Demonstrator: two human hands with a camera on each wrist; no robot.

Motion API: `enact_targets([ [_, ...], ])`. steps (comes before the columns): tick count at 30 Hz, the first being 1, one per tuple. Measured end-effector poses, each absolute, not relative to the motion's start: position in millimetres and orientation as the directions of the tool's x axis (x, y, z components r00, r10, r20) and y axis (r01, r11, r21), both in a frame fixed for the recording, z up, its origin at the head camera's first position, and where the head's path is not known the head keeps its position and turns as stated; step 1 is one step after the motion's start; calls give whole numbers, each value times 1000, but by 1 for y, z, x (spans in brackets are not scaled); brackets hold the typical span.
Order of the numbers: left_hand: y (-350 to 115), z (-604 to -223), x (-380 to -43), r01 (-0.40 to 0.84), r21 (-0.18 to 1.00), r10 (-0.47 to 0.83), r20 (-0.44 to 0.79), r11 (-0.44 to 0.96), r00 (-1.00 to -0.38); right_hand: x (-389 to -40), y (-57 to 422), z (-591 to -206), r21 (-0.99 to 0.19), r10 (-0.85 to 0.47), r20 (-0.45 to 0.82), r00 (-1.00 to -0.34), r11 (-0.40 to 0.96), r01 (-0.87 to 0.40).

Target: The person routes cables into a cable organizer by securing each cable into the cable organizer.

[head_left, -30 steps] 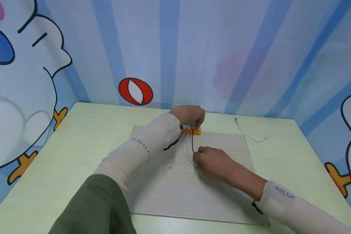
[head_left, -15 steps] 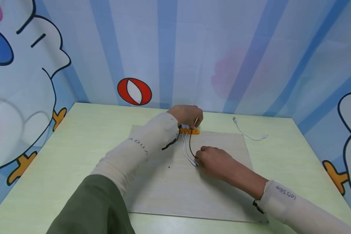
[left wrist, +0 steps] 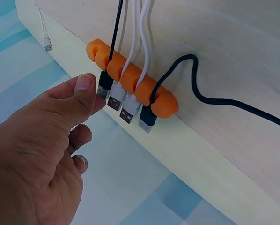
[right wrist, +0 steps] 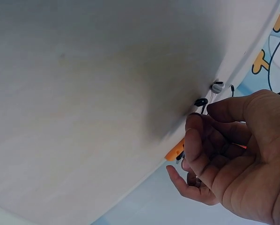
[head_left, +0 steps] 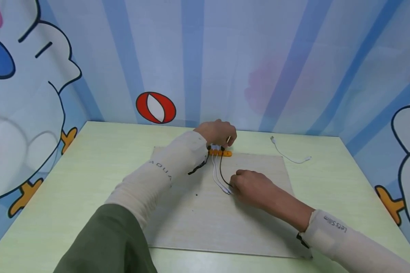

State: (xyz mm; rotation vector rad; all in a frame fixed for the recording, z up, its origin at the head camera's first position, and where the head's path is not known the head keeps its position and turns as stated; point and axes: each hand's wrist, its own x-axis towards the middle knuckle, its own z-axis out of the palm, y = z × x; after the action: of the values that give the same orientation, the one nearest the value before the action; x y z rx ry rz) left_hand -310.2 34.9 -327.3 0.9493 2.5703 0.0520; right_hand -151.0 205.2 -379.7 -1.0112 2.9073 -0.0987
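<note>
An orange cable clip (head_left: 228,153) sits at the far edge of the grey board (head_left: 191,223). It holds two white cables (left wrist: 143,33) and two black ones, their USB plugs pointing away from the board. My left hand (left wrist: 46,122) has its loosely bent thumb and index fingertips right beside a black USB plug (left wrist: 104,84), without gripping it. Over the board, my right hand (head_left: 251,185) hovers at the loose end of that plug's black cable. Its thumb and index stand slightly apart, close to the black connector (right wrist: 201,101).
One loose white cable (head_left: 290,157) lies on the pale table (head_left: 112,151) at the back right. A striped backdrop (head_left: 222,64) rises behind the table's far edge. Another black cable (left wrist: 233,101) bends across the board from the clip.
My left fingers have moved up off the clip, uncovering the black plug. My right hand has shifted slightly right and nearer to me, and the black cable, straight before, now curves.
</note>
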Motion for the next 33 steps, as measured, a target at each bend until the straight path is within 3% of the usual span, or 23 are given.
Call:
enact_targets([
  [10, 52, -332, -310, 733, 92, 727, -259, 674, -636, -151, 219, -380, -59, -589, -3, -808, 807, -588],
  [19, 78, -340, -302, 729, 92, 727, -231, 678, -647, -152, 241, -380, -33, -580, 54, -813, 813, -581],
  [33, 124, -353, -289, 768, -1, 757, -170, 640, -631, -160, 283, -380, -56, -515, 80, -854, 853, -519],
])
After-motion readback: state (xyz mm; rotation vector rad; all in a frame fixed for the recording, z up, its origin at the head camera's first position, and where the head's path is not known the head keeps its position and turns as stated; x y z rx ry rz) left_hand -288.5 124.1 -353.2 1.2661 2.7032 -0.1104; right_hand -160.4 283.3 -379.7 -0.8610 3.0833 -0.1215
